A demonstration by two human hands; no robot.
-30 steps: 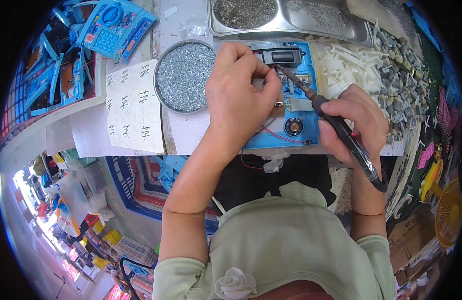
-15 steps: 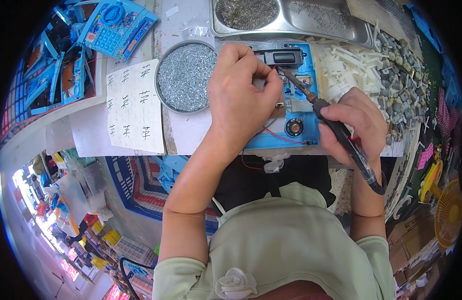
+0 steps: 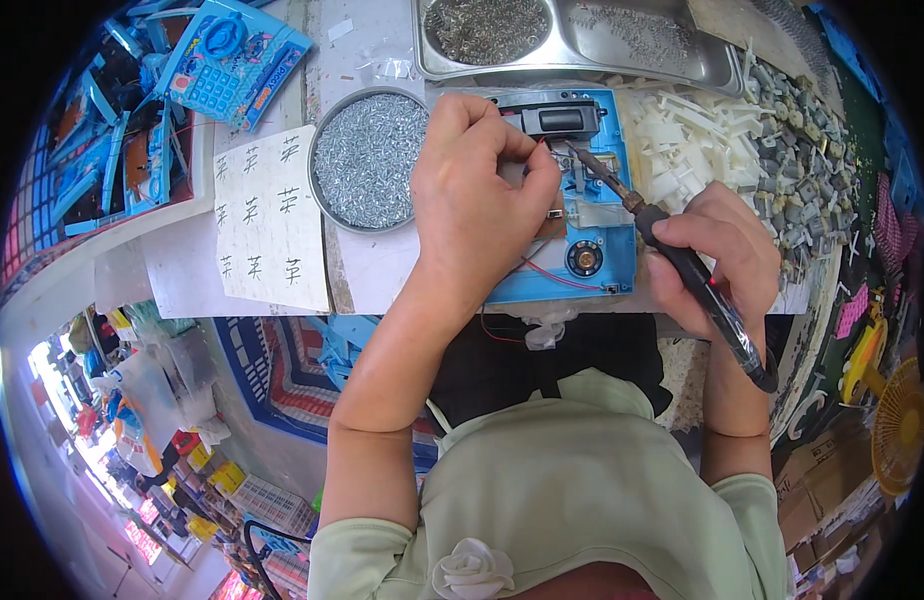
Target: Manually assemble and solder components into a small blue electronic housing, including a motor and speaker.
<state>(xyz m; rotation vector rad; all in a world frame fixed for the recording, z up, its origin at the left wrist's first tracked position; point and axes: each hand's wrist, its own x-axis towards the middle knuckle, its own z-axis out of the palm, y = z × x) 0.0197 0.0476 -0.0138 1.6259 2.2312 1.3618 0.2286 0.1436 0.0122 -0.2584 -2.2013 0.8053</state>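
My right hand is closed around the handle of a soldering iron, which points up and left. Its metal tip is over a blue plastic toy housing, close to the fingertips of my left hand. Thumb and forefinger of that hand are pinched together, and a bit of red wire shows at their tips. The housing lies open on the table, with a black part at its top and a small round speaker near its lower edge. My left hand hides the housing's left side.
A round tray of small silver screws stands left of my hand, beside a handwritten sheet. Beyond is a divided metal tray. White plastic parts and small motors are heaped at right. A basket at left holds blue housings.
The soldering iron and my right hand have shifted slightly down and right, so the tip is a little farther from my left fingertips. My left hand keeps its pinch.
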